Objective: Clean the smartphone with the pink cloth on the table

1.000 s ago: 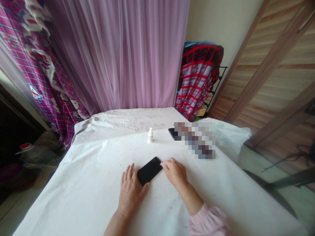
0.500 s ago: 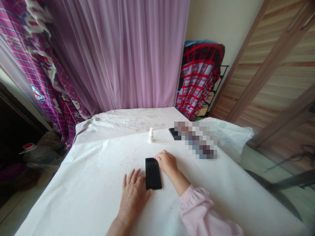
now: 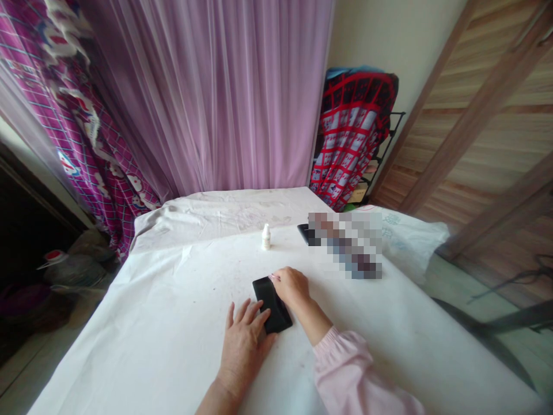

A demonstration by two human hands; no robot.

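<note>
Left hand (image 3: 244,349) with fingers apart on the black phone (image 3: 277,315), right hand (image 3: 292,286) pinching a small pink piece (image 3: 273,278)
Phone lies ahead-right of the left hand, whose fingers should, I think, press evenly so it does not turn under the right hand

The left hand (image 3: 245,343) hides part of the phone (image 3: 277,308); the right hand (image 3: 292,286), part of a pink scrap (image 3: 273,278); far right, a pixelated patch (image 3: 345,246) covers some of a black object (image 3: 303,233); markings on the bottle (image 3: 266,238) blur; the sleeve (image 3: 356,369) is cut off.
</note>
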